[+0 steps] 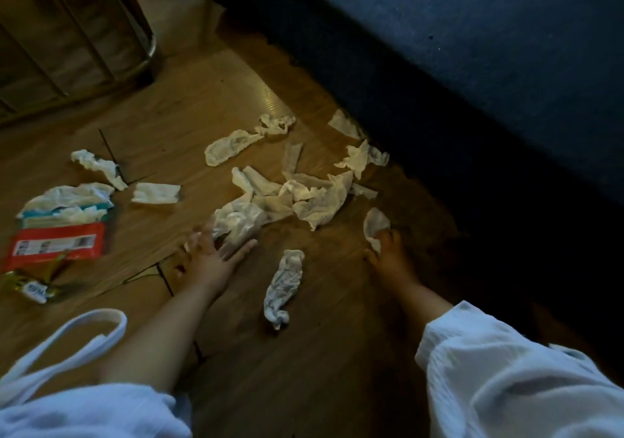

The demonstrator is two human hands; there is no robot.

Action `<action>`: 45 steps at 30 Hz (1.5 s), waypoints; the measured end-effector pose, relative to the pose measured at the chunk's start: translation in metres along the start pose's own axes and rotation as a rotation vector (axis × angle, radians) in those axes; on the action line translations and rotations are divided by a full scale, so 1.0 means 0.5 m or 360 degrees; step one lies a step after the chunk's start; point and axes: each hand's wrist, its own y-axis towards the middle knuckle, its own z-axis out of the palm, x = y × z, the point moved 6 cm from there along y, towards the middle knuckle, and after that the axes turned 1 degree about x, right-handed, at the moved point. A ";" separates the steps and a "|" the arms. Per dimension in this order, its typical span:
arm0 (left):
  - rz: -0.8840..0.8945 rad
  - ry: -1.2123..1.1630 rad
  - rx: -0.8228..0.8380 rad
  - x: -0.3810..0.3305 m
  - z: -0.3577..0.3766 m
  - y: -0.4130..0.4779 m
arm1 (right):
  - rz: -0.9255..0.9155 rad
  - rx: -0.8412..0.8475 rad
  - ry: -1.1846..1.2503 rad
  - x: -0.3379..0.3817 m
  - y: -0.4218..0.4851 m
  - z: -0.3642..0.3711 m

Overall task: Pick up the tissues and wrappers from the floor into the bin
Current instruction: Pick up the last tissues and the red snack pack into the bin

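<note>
The tissues (317,201) lie loose across the wooden floor (169,127), thickest in an overlapping heap just ahead of the person, with none of them lifted yet. The right hand (391,258) is at the lower edge of a small tissue (375,223) on the shaded side, fingers bent against it as if to pinch it up. That corner is so dark that whether they have actually closed on it cannot be told. The left hand (209,258) reaches forward flat and wide open, fingers spread, fingertips at the near edge of a crumpled tissue (238,220). It holds nothing, and motion blur smears its outline. Working both hands at once probably lets the person gather the heap from both sides. A twisted tissue (283,285) lies between the two forearms, untouched. Off to the left, well apart from the heap, sit an orange wrapper (55,243), a gold wrapper (32,287) and a teal pack (67,209) with tissue spilling over it. Their print is too blurred to read. A frame-sided container (74,32) at the upper left may be the bin, but it is cut off by the picture edge and its opening is out of sight. Blue upholstered furniture (472,49) throws deep shadow along the right, which could hide further scraps.
</note>
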 end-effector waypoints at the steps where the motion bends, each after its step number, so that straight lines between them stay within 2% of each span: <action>1: -0.0006 0.0107 0.0083 -0.002 0.015 0.001 | 0.0010 -0.0005 0.0035 0.002 -0.002 -0.001; 2: 0.0009 0.0185 0.0080 -0.007 0.027 -0.005 | 0.0014 -0.0015 0.0076 0.005 -0.006 -0.001; 5: 0.0125 0.0277 -0.0202 -0.032 0.044 -0.040 | -0.0175 -0.0088 0.0151 0.047 -0.029 0.003; 8: 0.0257 0.0264 -0.0375 -0.032 0.053 -0.068 | -0.0486 0.0069 0.0126 0.122 -0.059 0.048; 10: 0.0275 -0.0005 -0.0439 -0.017 0.043 -0.079 | -0.0593 0.0352 -0.0141 0.165 -0.076 0.099; 12: 0.0269 -0.0312 -0.0508 0.001 0.021 -0.088 | -0.0758 0.0525 -0.0507 0.194 -0.093 0.142; 15: 0.0192 -0.0357 -0.0531 0.025 -0.004 -0.088 | -0.0939 0.0628 -0.0864 0.212 -0.110 0.188; 17: 0.0125 -0.0416 -0.0528 0.030 -0.019 -0.088 | -0.0857 0.0777 -0.0819 0.215 -0.114 0.194; 19: 0.0042 -0.0540 -0.0561 0.018 -0.044 -0.099 | -0.0694 0.0829 -0.0543 0.222 -0.112 0.167; 23: -0.0014 -0.0752 -0.0480 -0.048 -0.095 -0.144 | -0.0307 0.0393 0.0265 0.229 -0.118 0.036; 25: 0.0052 -0.0835 -0.0391 -0.100 -0.123 -0.187 | -0.0160 0.0317 0.0559 0.232 -0.144 -0.019; 31: 0.0333 -0.0828 -0.0201 -0.257 -0.203 -0.302 | -0.0219 0.0181 0.1023 0.280 -0.214 -0.185; 35: 0.0496 -0.0821 -0.0055 -0.328 -0.206 -0.313 | -0.0266 0.0176 0.0978 0.302 -0.222 -0.250; 40: 0.0926 -0.0649 0.0270 -0.411 -0.201 -0.310 | -0.0044 -0.0032 0.0943 0.299 -0.195 -0.281; 45: 0.1093 -0.0636 0.0649 -0.472 -0.164 -0.292 | 0.0186 -0.0006 0.0769 0.246 -0.208 -0.298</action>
